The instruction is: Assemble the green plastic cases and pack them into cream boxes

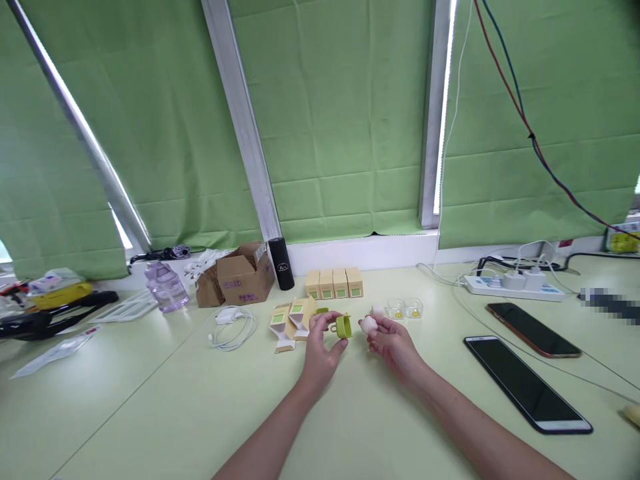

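My left hand (320, 347) pinches a small green case (343, 327) just above the pale table (150, 407). Close to its right, my right hand (393, 343) holds a small white rounded object (369, 325) between its fingertips. Behind the hands stand a row of several small beige boxes with green labels (334, 283). Two opened beige boxes (293, 322) lie to the left of my left hand. Two clear small trays with yellow bits (405, 308) sit just behind my right hand.
A white cable (233, 328), a brown cardboard box (240, 277), a black cylinder (281, 264) and a purple bottle (167, 287) stand at the left back. Two phones (525, 383) lie at the right. A power strip (515, 285) sits by the window, under green blinds.
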A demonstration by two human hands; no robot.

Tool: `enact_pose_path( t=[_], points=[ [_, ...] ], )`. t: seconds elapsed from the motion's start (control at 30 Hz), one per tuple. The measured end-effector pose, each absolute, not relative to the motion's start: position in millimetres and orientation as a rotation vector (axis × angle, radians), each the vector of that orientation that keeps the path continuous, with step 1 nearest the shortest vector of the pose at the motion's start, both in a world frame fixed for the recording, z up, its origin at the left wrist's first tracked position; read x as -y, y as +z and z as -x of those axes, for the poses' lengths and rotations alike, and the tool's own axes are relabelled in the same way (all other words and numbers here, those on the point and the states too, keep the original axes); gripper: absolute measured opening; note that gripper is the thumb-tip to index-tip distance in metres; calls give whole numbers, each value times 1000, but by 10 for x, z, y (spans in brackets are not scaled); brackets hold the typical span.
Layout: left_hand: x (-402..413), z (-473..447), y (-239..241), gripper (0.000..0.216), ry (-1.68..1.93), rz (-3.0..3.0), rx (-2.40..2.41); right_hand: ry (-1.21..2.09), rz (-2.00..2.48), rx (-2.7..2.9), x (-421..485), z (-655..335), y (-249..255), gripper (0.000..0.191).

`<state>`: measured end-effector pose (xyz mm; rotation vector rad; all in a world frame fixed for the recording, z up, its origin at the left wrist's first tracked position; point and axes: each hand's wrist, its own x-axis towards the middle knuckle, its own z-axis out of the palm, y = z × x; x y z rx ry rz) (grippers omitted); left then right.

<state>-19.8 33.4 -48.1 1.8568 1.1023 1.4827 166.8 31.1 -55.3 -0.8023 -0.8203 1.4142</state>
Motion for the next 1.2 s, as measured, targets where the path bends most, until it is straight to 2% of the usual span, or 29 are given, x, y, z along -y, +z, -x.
enact_pose_path(
  t=[0.27,0.63,1.2],
  points=[
    [-332,193,-475,45,1497,-1858,-1110,1329,773,867,-267,-1673,-513,54],
    [-264,153,-450,47,1451,-1893,-1113,1183,826,1132,-243,-1646,-541,50],
    [-195,108,-402,47,1395,-1881,-1167,1090,912,1233,-294,-1661,-644,52]
  ],
)
